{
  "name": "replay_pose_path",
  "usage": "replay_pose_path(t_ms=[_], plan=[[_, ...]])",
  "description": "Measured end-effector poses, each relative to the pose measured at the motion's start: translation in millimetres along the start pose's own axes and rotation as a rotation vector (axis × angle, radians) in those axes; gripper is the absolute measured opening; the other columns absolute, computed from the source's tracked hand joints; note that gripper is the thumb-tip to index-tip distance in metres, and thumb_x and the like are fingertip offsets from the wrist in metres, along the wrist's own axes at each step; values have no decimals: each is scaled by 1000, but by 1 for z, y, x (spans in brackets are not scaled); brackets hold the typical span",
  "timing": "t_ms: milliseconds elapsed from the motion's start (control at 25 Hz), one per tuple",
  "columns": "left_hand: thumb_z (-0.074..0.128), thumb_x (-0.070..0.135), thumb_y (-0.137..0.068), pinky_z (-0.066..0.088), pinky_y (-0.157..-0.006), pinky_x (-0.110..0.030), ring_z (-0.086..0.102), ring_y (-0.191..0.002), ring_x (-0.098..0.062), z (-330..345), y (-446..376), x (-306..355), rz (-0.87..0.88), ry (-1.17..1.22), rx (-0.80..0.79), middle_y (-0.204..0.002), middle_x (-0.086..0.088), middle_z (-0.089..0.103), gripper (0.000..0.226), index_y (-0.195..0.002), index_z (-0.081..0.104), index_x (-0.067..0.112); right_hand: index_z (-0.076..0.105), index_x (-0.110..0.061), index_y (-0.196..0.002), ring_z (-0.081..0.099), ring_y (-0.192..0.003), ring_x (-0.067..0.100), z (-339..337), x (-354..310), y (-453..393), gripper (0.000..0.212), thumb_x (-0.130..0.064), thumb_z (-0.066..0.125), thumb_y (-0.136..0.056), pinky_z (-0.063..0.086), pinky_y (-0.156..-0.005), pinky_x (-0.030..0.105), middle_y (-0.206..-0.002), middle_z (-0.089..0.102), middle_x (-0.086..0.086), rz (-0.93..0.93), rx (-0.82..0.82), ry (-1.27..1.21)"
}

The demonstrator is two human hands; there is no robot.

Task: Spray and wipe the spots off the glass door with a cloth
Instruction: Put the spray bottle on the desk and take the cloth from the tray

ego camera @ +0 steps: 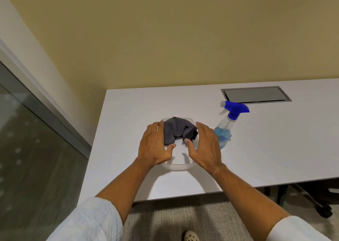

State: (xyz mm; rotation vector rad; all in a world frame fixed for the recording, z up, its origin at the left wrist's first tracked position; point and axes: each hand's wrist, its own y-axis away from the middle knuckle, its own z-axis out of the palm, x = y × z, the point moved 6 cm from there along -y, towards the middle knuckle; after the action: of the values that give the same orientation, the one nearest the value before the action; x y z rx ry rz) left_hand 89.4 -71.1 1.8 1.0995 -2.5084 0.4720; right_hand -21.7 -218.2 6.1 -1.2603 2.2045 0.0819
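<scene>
Beige wall (pixel 165 29) fills the far half of the view, and below it we see a white table (pixel 256 149) running off to the right. At the left edge stands the glass door (pixel 27 158), its grey frame slanting from far left toward the table's left corner; pale round spots (pixel 18 150) dot the pane. Grey carpet (pixel 174 218) covers the floor nearest us, where the toe of a light shoe (pixel 189 236) shows at the bottom edge. A dark chair base (pixel 311 200) sits under the table on the right.

On the table, far right, we note a grey rectangular hatch (pixel 255 94) set flush into the surface. Near the table's left end lies a clear plastic container (pixel 176 166), shallow and rectangular. A dark grey cloth (pixel 176 129) lies bunched in its far half, inside the rim. Just right of the container stands a clear spray bottle (pixel 224 132) with blue liquid in its lower part and a blue trigger head, its nozzle pointing left.

Both forearms reach in from white sleeves (pixel 91 220). The left hand (pixel 156 145) is spread, palm down, over the container's left side, fingertips at the cloth's left edge. The right hand (pixel 205 145) is likewise spread over the right side, its thumb close to the cloth's near right fold. We cannot tell whether either hand touches the container or the cloth; neither is closed on anything.
</scene>
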Motion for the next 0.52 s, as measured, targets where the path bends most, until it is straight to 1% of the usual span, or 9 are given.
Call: replay_pose_path(t_ms=[40, 120, 200, 280, 360, 400, 440, 520], plan=[[71, 43, -71, 42, -95, -32, 47, -122, -31, -1, -6, -3, 6, 7, 12, -132, -12, 53, 83, -139, 42, 6, 49, -8, -136, 54, -123, 30, 5, 0, -8, 60, -35, 68, -87, 43, -102, 37, -135, 58, 13, -10, -13, -4], [68, 40, -68, 39, -85, -26, 50, -111, -27, 0, -17, -5, 4, 39, 10, -118, -9, 56, 68, -126, 51, 8, 50, -9, -135, 53, -121, 27, 14, 3, -24, 52, -33, 64, -91, 44, -102, 36, -133, 58, 11, -1, -75, 16], [64, 40, -67, 38, -83, -25, 49, -107, -25, 5, -30, -11, -28, 76, -11, -113, -9, 57, 63, -119, 54, 7, 51, -9, -132, 51, -120, 27, 23, 6, -40, 47, -30, 62, -92, 43, -100, 36, -132, 58, 12, 7, -107, 27], [62, 39, -66, 38, -81, -25, 51, -105, -25, 11, -43, -16, -54, 110, -39, -111, -10, 58, 61, -116, 57, 5, 51, -7, -133, 49, -123, 28, 28, 11, -56, 46, -26, 61, -92, 42, -101, 36, -133, 57, 13, 17, -131, 36], [65, 34, -68, 38, -80, -24, 54, -103, -25, 18, -55, -20, -82, 135, -67, -110, -11, 61, 55, -114, 60, 5, 49, -7, -136, 47, -127, 28, 33, 17, -72, 48, -26, 61, -93, 41, -104, 36, -137, 55, 13, 50, -181, 69], [69, 29, -70, 38, -80, -24, 56, -102, -25, 22, -61, -21, -94, 142, -74, -109, -11, 62, 51, -114, 61, 5, 50, -7, -135, 49, -126, 27, 36, 21, -78, 48, -26, 62, -93, 42, -103, 35, -136, 55, 12, 66, -207, 86], [71, 25, -71, 39, -80, -24, 57, -101, -25, 25, -65, -22, -108, 146, -79, -108, -11, 62, 48, -113, 62, 5, 52, -7, -133, 52, -122, 27, 40, 25, -83, 47, -27, 64, -92, 43, -101, 35, -132, 58, 12, 76, -232, 96], [73, 21, -72, 41, -80, -25, 57, -101, -25, 29, -72, -24, -141, 143, -87, -107, -10, 62, 45, -113, 62, 5, 59, -8, -124, 59, -109, 26, 46, 30, -88, 39, -27, 65, -91, 48, -94, 34, -121, 64, 12, 84, -276, 100]])
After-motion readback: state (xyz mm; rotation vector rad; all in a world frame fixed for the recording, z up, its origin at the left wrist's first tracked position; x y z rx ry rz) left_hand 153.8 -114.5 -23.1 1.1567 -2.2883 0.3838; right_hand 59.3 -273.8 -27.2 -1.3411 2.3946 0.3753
